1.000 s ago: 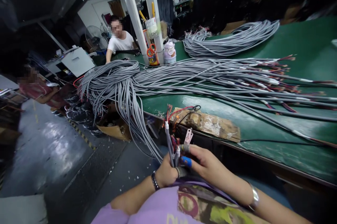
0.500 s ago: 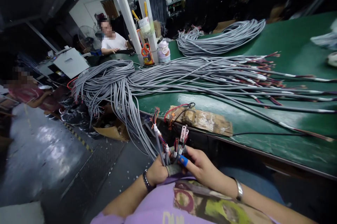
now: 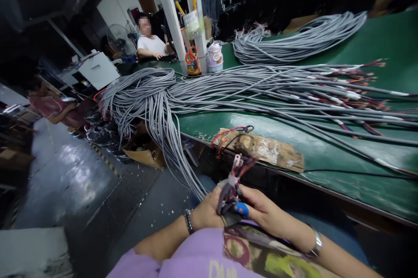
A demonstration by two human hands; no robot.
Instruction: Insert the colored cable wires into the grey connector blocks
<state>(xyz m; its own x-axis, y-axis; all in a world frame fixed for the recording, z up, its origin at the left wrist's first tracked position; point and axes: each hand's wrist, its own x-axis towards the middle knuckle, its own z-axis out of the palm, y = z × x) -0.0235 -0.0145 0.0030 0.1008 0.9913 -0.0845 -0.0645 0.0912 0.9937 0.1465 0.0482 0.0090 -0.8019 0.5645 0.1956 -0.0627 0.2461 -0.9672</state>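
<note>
My left hand (image 3: pixel 209 208) is closed around the ends of several grey cables, close to my lap. Their stripped ends, with coloured inner wires (image 3: pixel 245 168), stick up between my two hands and are blurred. My right hand (image 3: pixel 261 208), with blue tape on the thumb, pinches the same cable ends from the other side. A pale pink slotted piece (image 3: pixel 237 161) stands up among the wires; its kind is unclear. From the table a bundle of grey cables (image 3: pixel 183 156) hangs down toward my left hand. Fingertips are partly hidden behind the cables.
On the green table (image 3: pixel 326 156) lie many grey cables (image 3: pixel 228 84) with bared ends to the right. A coiled bundle (image 3: pixel 300 40) lies behind. A wooden block (image 3: pixel 266 151) with wires sits at the front edge. Orange scissors (image 3: pixel 191 55) stand by a post. A person (image 3: pixel 152 45) sits beyond.
The cable ends that stood apart in my left hand are now gathered and bent together between both hands. The view has shifted slightly left.
</note>
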